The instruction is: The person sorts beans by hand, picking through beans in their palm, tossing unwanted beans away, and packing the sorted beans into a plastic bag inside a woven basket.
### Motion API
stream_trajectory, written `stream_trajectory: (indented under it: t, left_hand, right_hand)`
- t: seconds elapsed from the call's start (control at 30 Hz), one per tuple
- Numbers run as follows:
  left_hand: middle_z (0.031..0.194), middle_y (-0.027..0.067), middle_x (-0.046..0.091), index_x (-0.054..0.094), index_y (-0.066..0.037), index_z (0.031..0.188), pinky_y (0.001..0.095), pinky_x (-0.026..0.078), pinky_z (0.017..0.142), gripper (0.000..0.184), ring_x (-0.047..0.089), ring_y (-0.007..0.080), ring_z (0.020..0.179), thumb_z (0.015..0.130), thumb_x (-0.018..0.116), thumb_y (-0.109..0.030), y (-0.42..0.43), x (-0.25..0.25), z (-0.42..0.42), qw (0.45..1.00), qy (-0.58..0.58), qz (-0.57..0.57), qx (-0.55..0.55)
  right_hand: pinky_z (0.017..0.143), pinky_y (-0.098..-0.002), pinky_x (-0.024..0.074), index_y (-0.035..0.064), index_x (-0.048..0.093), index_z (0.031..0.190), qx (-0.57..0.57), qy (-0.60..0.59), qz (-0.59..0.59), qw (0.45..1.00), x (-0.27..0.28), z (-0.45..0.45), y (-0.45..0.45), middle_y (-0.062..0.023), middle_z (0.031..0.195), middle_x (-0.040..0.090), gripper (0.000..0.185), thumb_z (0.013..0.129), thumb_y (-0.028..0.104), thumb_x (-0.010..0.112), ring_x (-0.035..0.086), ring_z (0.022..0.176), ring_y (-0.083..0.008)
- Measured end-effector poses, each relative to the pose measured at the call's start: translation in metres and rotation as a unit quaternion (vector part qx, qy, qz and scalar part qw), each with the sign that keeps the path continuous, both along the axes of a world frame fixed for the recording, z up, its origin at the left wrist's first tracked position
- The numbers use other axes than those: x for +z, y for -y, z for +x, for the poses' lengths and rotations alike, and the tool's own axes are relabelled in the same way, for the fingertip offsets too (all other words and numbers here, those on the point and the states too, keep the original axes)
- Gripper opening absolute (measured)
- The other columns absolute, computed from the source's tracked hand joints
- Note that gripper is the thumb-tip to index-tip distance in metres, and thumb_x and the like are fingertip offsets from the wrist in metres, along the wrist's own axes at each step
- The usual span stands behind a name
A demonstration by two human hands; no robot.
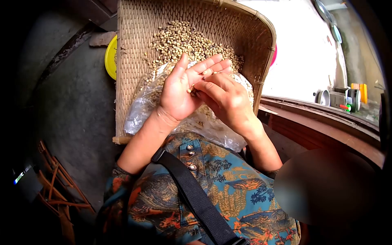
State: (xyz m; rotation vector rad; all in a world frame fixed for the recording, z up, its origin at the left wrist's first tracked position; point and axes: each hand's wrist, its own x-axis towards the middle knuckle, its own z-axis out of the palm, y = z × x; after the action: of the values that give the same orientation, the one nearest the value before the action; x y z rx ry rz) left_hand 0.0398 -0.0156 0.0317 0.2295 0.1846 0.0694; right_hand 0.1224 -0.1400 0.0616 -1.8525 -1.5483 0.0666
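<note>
Above the basket (125, 69), the left hand (177, 96) lies palm-up, fingers spread, bearing a few beans (189, 91). The right hand (228, 98) pinches there, whether on one is unclear; a tilted palm could spill them into the basket.

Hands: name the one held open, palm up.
The left hand: its fingers stretch out, with a few bean-like pieces on it. The right hand instead has its fingers bent over that palm.

Left hand (179, 96): palm up, beans (189, 91) on it
Right hand (230, 98): fingers (210, 87) bent over left palm
Woven basket (132, 36): more beans heaped inside
Clear bag (141, 109): below both hands, beans within
</note>
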Motion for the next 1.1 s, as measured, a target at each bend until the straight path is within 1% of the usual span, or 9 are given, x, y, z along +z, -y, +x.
stream_trajectory:
  t: [0.27, 0.57, 0.7, 0.73, 0.8, 0.87, 0.93, 1.0, 1.1]
  left_hand:
    - [0.148, 0.0247, 0.04, 0.034, 0.007, 0.145, 0.046, 0.023, 0.119, 0.079, 0.035, 0.0336, 0.14, 0.101, 0.022, -0.058, -0.002, -0.005, 0.0, 0.999, -0.007, -0.051, 0.007]
    - [0.146, 0.0267, 0.04, 0.033, 0.009, 0.143, 0.047, 0.022, 0.119, 0.078, 0.035, 0.0361, 0.14, 0.102, 0.024, -0.056, 0.0, -0.011, 0.0, 0.999, -0.009, -0.047, 0.019]
    - [0.146, 0.0271, 0.041, 0.033, 0.009, 0.143, 0.0475, 0.024, 0.118, 0.076, 0.037, 0.0356, 0.139, 0.102, 0.025, -0.055, -0.001, -0.009, 0.0, 0.998, -0.011, -0.06, 0.015]
    - [0.146, 0.0274, 0.04, 0.034, 0.009, 0.143, 0.0472, 0.026, 0.118, 0.075, 0.037, 0.0352, 0.139, 0.102, 0.026, -0.054, -0.003, -0.012, 0.0, 0.996, -0.003, -0.09, 0.012]
    - [0.146, 0.0275, 0.04, 0.034, 0.009, 0.143, 0.0467, 0.026, 0.118, 0.074, 0.036, 0.0362, 0.139, 0.103, 0.025, -0.053, -0.004, -0.011, 0.0, 0.993, -0.014, -0.116, 0.024]
    - [0.148, 0.0284, 0.036, 0.033, 0.009, 0.144, 0.0484, 0.022, 0.12, 0.073, 0.032, 0.039, 0.141, 0.104, 0.024, -0.051, -0.005, -0.006, -0.001, 0.991, -0.008, -0.129, 0.03]
    - [0.149, 0.0287, 0.034, 0.032, 0.009, 0.144, 0.0493, 0.02, 0.12, 0.072, 0.029, 0.0403, 0.142, 0.104, 0.024, -0.051, -0.005, -0.005, -0.001, 0.988, 0.01, -0.147, 0.036]
    - [0.152, 0.0284, 0.031, 0.031, 0.008, 0.145, 0.0499, 0.018, 0.121, 0.073, 0.024, 0.0407, 0.144, 0.104, 0.022, -0.052, -0.006, -0.005, -0.001, 0.988, 0.025, -0.152, 0.034]
    - [0.153, 0.0276, 0.028, 0.031, 0.008, 0.146, 0.0495, 0.016, 0.121, 0.075, 0.021, 0.0405, 0.145, 0.103, 0.022, -0.053, -0.007, -0.003, -0.002, 0.988, 0.038, -0.147, 0.034]
  right_hand:
    - [0.064, -0.0333, 0.0509, 0.0025, 0.064, 0.094, -0.012, -0.102, 0.01, 0.995, 0.006, 0.004, 0.003, -0.0098, 0.084, 0.063, 0.022, 0.075, -0.003, 0.074, 0.064, 0.074, -0.026]
    - [0.068, -0.039, 0.0522, 0.0023, 0.063, 0.103, 0.002, 0.103, -0.083, 0.991, 0.004, -0.02, -0.014, -0.0126, 0.086, 0.061, 0.027, 0.077, 0.002, 0.07, 0.064, 0.078, -0.029]
    - [0.064, -0.0339, 0.0525, 0.0015, 0.063, 0.103, 0.013, -0.058, -0.021, 0.998, -0.003, -0.005, -0.007, -0.0101, 0.084, 0.065, 0.029, 0.076, -0.004, 0.072, 0.066, 0.072, -0.0252]
    - [0.067, -0.0279, 0.0528, 0.0006, 0.062, 0.103, -0.008, -0.154, -0.048, 0.987, 0.006, -0.001, 0.0, -0.0089, 0.088, 0.067, 0.023, 0.082, -0.005, 0.071, 0.068, 0.077, -0.0176]
    - [0.071, -0.028, 0.0537, 0.0013, 0.063, 0.101, -0.082, -0.246, 0.031, 0.965, 0.012, 0.01, 0.009, -0.0079, 0.088, 0.068, 0.021, 0.082, -0.006, 0.069, 0.068, 0.083, -0.0171]
    - [0.075, -0.024, 0.0532, 0.0013, 0.064, 0.104, -0.15, -0.223, 0.124, 0.955, 0.011, 0.035, 0.025, -0.0041, 0.091, 0.068, 0.021, 0.086, -0.008, 0.066, 0.065, 0.085, -0.0097]
    - [0.075, -0.0223, 0.0529, 0.0033, 0.066, 0.105, -0.231, -0.076, 0.175, 0.954, 0.017, 0.068, 0.044, -0.0027, 0.093, 0.068, 0.019, 0.088, -0.005, 0.066, 0.063, 0.083, -0.0068]
    - [0.075, -0.0227, 0.0532, 0.0046, 0.066, 0.107, -0.354, 0.128, 0.096, 0.921, 0.028, 0.095, 0.057, -0.004, 0.097, 0.07, 0.02, 0.088, 0.0, 0.067, 0.064, 0.082, -0.008]
    - [0.082, -0.0324, 0.0553, 0.005, 0.066, 0.115, -0.371, 0.163, -0.006, 0.914, 0.025, 0.123, 0.06, -0.0101, 0.108, 0.069, 0.027, 0.088, 0.005, 0.068, 0.067, 0.093, -0.0195]
